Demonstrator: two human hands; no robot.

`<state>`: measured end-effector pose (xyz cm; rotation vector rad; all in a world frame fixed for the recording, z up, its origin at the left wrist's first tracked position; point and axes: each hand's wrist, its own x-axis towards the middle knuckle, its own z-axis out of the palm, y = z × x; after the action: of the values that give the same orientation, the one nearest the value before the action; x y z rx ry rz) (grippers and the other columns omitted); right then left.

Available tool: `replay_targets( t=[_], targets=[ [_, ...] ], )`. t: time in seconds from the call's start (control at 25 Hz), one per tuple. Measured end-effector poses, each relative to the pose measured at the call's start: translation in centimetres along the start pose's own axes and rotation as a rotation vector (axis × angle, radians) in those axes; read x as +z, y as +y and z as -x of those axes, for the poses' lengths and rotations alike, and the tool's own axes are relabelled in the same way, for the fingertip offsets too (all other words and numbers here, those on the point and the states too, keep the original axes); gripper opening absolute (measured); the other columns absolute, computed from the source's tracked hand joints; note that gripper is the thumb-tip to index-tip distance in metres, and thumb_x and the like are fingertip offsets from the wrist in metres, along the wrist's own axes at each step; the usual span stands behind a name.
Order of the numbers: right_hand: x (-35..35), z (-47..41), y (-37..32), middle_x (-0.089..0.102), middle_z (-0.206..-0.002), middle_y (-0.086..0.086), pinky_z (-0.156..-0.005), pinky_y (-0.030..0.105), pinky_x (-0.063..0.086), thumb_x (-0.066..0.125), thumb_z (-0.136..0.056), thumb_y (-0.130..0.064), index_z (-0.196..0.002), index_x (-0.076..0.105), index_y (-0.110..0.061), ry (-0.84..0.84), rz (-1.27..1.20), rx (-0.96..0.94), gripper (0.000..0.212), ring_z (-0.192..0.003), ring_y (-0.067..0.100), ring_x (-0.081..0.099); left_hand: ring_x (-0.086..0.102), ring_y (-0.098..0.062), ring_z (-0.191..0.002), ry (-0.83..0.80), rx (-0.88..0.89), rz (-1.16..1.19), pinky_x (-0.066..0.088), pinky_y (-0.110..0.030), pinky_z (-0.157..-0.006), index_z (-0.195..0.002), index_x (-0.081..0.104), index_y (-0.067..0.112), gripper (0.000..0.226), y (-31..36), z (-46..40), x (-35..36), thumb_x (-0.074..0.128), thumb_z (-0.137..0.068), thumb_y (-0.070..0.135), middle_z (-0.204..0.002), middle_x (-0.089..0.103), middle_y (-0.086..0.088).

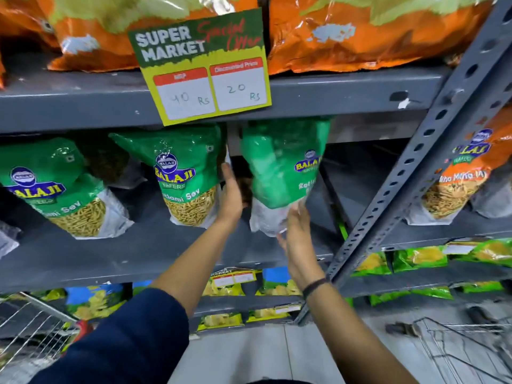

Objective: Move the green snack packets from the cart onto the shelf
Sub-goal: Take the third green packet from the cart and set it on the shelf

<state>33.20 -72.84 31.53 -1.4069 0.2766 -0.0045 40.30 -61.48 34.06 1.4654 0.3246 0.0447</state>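
Note:
Two green snack packets stand on the middle grey shelf [155, 253], one at the left [47, 187] and one in the middle [182, 173]. A third green snack packet [279, 167], blurred, is upright over the same shelf to their right. My right hand [297, 239] holds this packet by its lower right corner, fingers up along its clear bottom. Between the middle packet and the third one, my left hand [231, 195] lies flat with straight fingers, touching the packets' sides and gripping nothing.
A special-offer price card [205, 70] hangs from the upper shelf edge, just above the held packet. Orange packets fill the top shelf [360, 31] and the bay at the right [454, 178]. A slanted perforated upright [415, 173] borders the bay. Wire carts sit at bottom left [30, 322] and bottom right [457, 345].

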Motion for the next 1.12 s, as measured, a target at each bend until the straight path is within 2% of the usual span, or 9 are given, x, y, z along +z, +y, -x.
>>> replay_targets(
  t=[0.04,0.08,0.2,0.28,0.44,0.6,0.8,1.0,1.12],
  targets=[
    [-0.3,-1.3,-0.6,0.024,-0.156,-0.005,-0.119,0.040,0.025,0.033,-0.095,-0.045,-0.146,0.017,-0.029,0.048,0.026,-0.046,0.056,-0.141,0.013,0.028,0.065,-0.016,-0.064,0.086,0.002,-0.001,0.052,-0.032,-0.065,-0.095,0.064,0.015,0.072,-0.5,-0.3,-0.3,0.009,-0.090,0.062,-0.076,0.071,-0.009],
    [-0.8,-2.3,-1.3,0.022,-0.158,-0.001,-0.120,0.038,0.023,0.034,-0.095,-0.045,-0.146,0.016,-0.027,0.119,0.027,-0.074,0.057,-0.143,0.016,0.027,0.063,-0.017,-0.060,0.128,0.000,-0.036,0.050,-0.031,-0.062,-0.093,0.063,0.013,0.071,-0.9,-0.1,-0.5,0.012,-0.090,0.062,-0.073,0.070,-0.010],
    [-2.3,-2.7,-1.3,0.024,-0.157,0.001,-0.111,0.025,0.024,0.034,-0.096,-0.040,-0.146,0.020,-0.021,0.234,-0.059,-0.048,0.054,-0.143,0.017,0.027,0.053,-0.024,-0.121,0.042,0.000,-0.082,0.041,-0.047,-0.105,-0.127,0.049,0.023,0.086,-2.0,-0.6,-0.3,0.025,-0.070,0.083,-0.134,0.056,-0.008],
    [-2.5,-1.0,-0.1,0.025,-0.156,0.000,-0.108,0.025,0.026,0.033,-0.097,-0.038,-0.146,0.021,-0.020,0.179,-0.058,-0.024,0.054,-0.142,0.015,0.027,0.039,-0.017,-0.134,-0.038,0.016,-0.086,0.029,-0.049,-0.115,-0.131,0.041,0.035,0.086,-3.2,-2.0,-0.1,0.031,-0.063,0.087,-0.146,0.043,0.003],
    [-2.6,-1.5,1.8,0.031,-0.150,-0.012,-0.117,0.044,0.028,0.037,-0.094,-0.045,-0.143,0.023,-0.032,-0.016,0.032,0.024,0.053,-0.138,0.011,0.031,0.041,-0.013,-0.131,-0.162,0.025,-0.135,0.031,-0.046,-0.114,-0.124,0.044,0.045,0.061,-3.4,-1.4,0.6,0.034,-0.074,0.079,-0.143,0.046,0.008],
    [-3.2,-3.5,1.6,0.039,-0.135,-0.016,-0.115,0.046,0.032,0.038,-0.095,-0.041,-0.140,0.028,-0.034,-0.059,0.104,-0.030,0.047,-0.129,0.007,0.037,0.045,-0.013,-0.120,-0.055,0.104,-0.112,0.036,-0.034,-0.103,-0.132,0.038,0.023,0.046,-3.2,1.1,1.8,0.032,-0.094,0.049,-0.140,0.047,-0.005],
    [-3.3,-4.3,1.6,0.047,-0.129,-0.015,-0.106,0.038,0.037,0.040,-0.095,-0.037,-0.140,0.030,-0.030,-0.078,0.131,-0.070,0.047,-0.124,0.008,0.045,0.044,-0.022,-0.127,-0.040,0.091,-0.165,0.036,-0.044,-0.109,-0.131,0.037,0.022,0.055,-3.6,1.7,1.7,0.035,-0.088,0.055,-0.140,0.047,-0.007],
    [-3.5,-4.2,3.6,0.037,-0.149,-0.002,-0.113,0.038,0.035,0.063,-0.082,-0.038,-0.146,0.016,-0.024,-0.006,0.207,-0.068,0.081,-0.136,0.016,0.039,0.040,-0.024,-0.133,0.014,0.095,-0.268,0.030,-0.020,-0.101,-0.136,0.036,0.009,0.045,-5.8,2.6,-0.5,0.042,-0.096,0.028,-0.143,0.043,-0.011],
    [-4.3,-5.2,3.4,0.035,-0.150,-0.001,-0.111,0.037,0.036,0.069,-0.079,-0.032,-0.147,0.012,-0.023,-0.072,0.327,-0.100,0.089,-0.134,0.015,0.038,0.031,-0.021,-0.139,-0.106,0.032,-0.299,0.025,-0.035,-0.116,-0.143,0.024,0.019,0.056,-6.9,2.1,-1.5,0.046,-0.093,0.034,-0.152,0.031,-0.006]
  ],
)
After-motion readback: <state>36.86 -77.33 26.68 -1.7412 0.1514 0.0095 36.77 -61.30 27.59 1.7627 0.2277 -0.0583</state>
